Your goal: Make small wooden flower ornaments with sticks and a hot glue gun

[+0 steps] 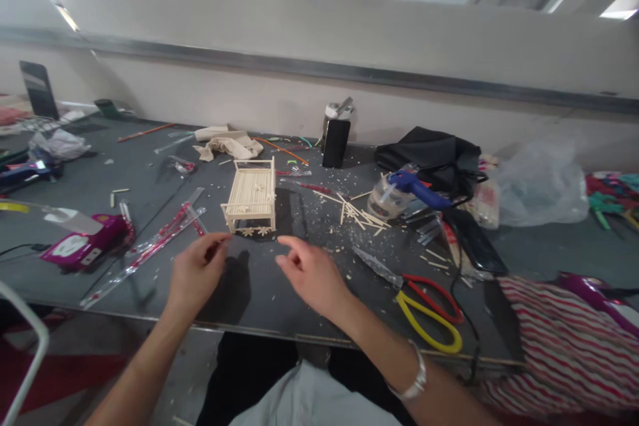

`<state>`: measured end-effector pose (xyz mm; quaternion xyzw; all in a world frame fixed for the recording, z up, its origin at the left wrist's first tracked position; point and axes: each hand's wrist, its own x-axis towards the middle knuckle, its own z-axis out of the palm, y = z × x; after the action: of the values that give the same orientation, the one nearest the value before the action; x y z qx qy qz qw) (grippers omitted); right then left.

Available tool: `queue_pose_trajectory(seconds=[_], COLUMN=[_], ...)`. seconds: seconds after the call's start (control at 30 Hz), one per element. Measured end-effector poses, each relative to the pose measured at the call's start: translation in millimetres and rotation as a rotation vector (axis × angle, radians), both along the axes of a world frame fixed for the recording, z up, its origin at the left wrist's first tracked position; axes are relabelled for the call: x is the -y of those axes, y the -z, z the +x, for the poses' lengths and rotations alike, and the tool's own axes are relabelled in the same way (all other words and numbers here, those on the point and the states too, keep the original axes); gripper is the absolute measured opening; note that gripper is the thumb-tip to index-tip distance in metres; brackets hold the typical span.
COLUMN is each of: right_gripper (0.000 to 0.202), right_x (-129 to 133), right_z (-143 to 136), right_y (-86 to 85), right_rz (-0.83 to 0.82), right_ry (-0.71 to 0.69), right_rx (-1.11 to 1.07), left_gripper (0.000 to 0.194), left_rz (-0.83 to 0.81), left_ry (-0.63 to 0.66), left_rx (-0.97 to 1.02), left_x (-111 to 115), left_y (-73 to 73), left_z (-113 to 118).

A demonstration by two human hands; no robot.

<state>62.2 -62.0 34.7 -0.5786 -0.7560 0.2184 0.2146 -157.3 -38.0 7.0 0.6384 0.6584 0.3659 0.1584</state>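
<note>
A small model bed (252,190) made of pale sticks stands on the dark table, with posts and rails at both ends. Tiny pale flower-shaped pieces (255,231) lie at the foot of its near end. My left hand (197,266) hovers just in front of the bed's near left corner, fingers loosely curled with a gap between thumb and forefinger. To the right of that corner is my right hand (315,273), its forefinger and thumb apart and pointing left. I see nothing held in either hand, and neither touches the bed.
Loose sticks (357,213) and crumbs litter the table right of the bed. Scissors (429,313) and a blue glue gun (419,190) on a clear jar lie farther right. Plastic sleeves (150,246) and a purple device (84,241) are left. A phone (336,143) stands behind.
</note>
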Motion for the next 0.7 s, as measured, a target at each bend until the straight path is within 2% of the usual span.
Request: queue_pose_trajectory(seconds=[0.07, 0.17, 0.27, 0.4, 0.57, 0.63, 0.7], right_gripper=[0.036, 0.034, 0.032, 0.025, 0.023, 0.02, 0.02], right_x=[-21.2, -42.8, -54.5, -61.3, -45.3, -28.6, -8.6], right_z=[-19.8, -38.7, -44.8, -43.7, -32.4, -22.3, -10.4], right_y=[6.7, 18.5, 25.9, 27.1, 18.1, 11.9, 5.7], right_rz=[-0.008, -0.005, 0.007, 0.007, -0.009, -0.038, -0.073], right_ry=[-0.007, -0.022, -0.038, -0.042, 0.028, 0.052, 0.066], right_rx=[0.083, 0.185, 0.235, 0.214, 0.0, -0.136, -0.255], left_gripper=[0.035, 0.041, 0.042, 0.04, 0.032, 0.031, 0.031], left_rz=[-0.01, -0.025, -0.062, -0.054, 0.037, -0.002, -0.119], left_ry=[0.03, 0.037, 0.048, 0.043, 0.064, 0.089, 0.17], left_rx=[-0.083, -0.159, -0.212, -0.204, 0.048, 0.231, 0.468], left_x=[-8.2, -12.8, -15.0, -17.5, -1.6, 12.8, 28.7], left_y=[7.4, 11.6, 10.5, 11.0, 9.3, 3.9, -3.8], left_z=[4.1, 12.5, 16.7, 16.6, 23.1, 32.0, 44.4])
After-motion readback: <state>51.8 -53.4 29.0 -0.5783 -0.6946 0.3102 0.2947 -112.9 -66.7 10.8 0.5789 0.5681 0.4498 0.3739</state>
